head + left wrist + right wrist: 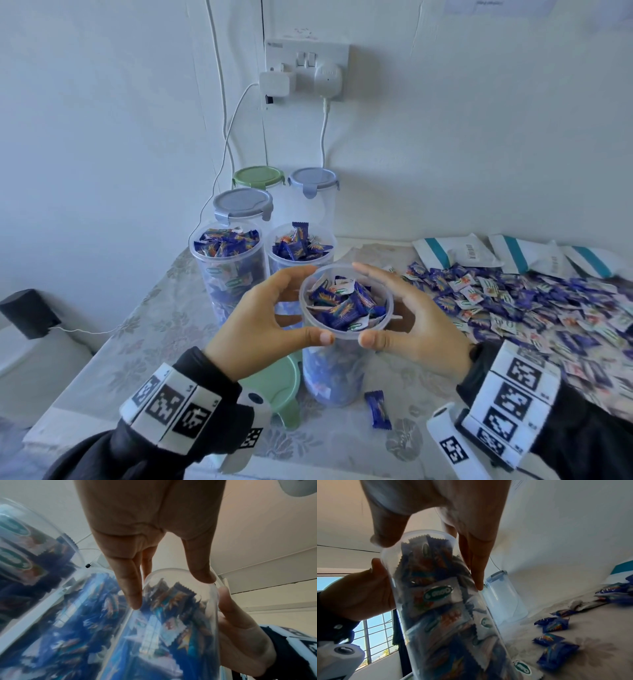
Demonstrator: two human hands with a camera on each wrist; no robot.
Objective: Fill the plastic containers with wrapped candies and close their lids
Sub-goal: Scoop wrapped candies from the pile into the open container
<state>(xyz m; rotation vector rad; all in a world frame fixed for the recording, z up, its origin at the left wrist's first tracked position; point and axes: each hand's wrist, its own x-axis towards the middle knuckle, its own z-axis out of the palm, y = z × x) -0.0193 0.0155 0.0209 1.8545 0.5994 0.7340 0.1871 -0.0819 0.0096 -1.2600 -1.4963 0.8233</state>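
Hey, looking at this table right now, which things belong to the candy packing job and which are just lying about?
Part of the job:
- open jar held between left hand and right hand
- two filled open jars
- green lid
- loose candy pile
- three lidded jars

Just lying about:
- white packets
- wall socket
- black box

Head camera: from my forehead, looking forward and down at the table (144, 329) and the wall behind it.
Left wrist camera: very near, low, looking up along my left hand (154, 527).
Right wrist camera: equally near, tilted up along my right hand (453, 507).
Shared: all three see the open container (346, 301) and both my hands.
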